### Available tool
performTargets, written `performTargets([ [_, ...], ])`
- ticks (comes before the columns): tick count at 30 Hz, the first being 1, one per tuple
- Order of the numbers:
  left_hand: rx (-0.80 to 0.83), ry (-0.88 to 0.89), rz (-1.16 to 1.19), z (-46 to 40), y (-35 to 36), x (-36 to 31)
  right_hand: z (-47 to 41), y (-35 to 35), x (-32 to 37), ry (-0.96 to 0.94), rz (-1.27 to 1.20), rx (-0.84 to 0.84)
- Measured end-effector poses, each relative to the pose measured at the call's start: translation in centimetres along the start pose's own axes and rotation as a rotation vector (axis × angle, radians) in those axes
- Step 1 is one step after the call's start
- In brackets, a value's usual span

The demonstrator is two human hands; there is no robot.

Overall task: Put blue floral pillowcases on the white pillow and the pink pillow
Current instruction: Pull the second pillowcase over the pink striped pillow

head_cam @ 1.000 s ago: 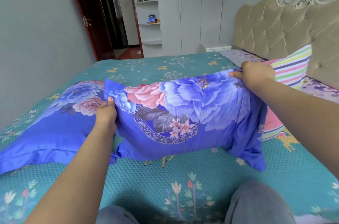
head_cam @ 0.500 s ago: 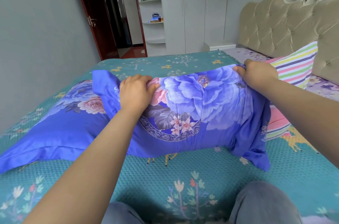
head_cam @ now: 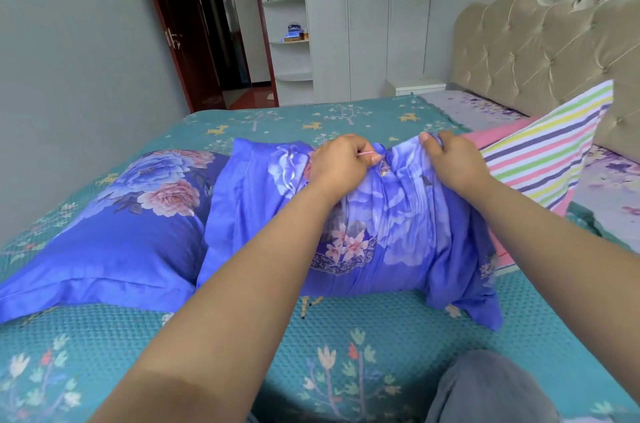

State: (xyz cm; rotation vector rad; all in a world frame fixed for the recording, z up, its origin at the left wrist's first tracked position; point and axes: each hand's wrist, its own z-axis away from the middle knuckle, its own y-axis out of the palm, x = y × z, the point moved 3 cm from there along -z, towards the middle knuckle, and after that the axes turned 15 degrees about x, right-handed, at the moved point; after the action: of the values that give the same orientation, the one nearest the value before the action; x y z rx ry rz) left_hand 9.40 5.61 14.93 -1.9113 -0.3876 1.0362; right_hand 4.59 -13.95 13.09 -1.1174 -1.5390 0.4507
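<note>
Teal bedspread (head_cam: 346,336) with tree and deer print, tufted headboard (head_cam: 540,51) at the far right, open doorway beyond the bed. Landmark for all positions: the held pillow (head_cam: 398,225), already inside a blue floral pillowcase, standing on its long edge on the bedspread.

Left hand (head_cam: 341,162) — fingers curled at the pillow's top edge, near its middle, pinching a small pink pull against the fabric; looks like a zipper tab, too small to be sure. Right hand (head_cam: 453,162) — fingers bunched round a fold of the case just right of the left hand, thumb on top. Cloth between them is gathered, not taut.

Second cased pillow (head_cam: 114,225) lies flat to the left of the held pillow, touching it. Striped cover (head_cam: 550,145) over something pink leans behind and to the right of it.

Step in hand, by my reading: closing the opening — last stage of the task.

Risks:
- Gathered fabric may catch in the closure if the right hand does not pull the seam straight.
- Pillow is balanced on edge; a hard tug could tip it away from the person.
- Loose flap at its lower right corner suggests the filling sits unevenly; closing now may lock that in.
- Thin tab could slip from the pinch.
</note>
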Motion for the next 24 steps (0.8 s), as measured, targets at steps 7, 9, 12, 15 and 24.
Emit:
performTargets([
  [7,-0.069,-0.019,-0.204,0.2,1.8,2.3,-0.1,1.3,1.5,0.042,-0.019,0.126],
  [9,-0.132,-0.046,-0.235,0.5,1.8,3.7,0.4,1.5,2.2,0.042,0.080,0.212],
  [12,-0.165,-0.037,-0.167,0.6,1.4,4.4,0.8,2.3,3.6,-0.007,0.485,0.297],
  [15,-0.116,0.003,-0.031,1.3,0.9,4.2,0.6,3.9,3.9,0.005,0.796,0.289],
  [24,-0.977,-0.378,0.197,8.1,-8.7,13.4,-0.3,3.9,3.3,0.077,0.715,0.273],
])
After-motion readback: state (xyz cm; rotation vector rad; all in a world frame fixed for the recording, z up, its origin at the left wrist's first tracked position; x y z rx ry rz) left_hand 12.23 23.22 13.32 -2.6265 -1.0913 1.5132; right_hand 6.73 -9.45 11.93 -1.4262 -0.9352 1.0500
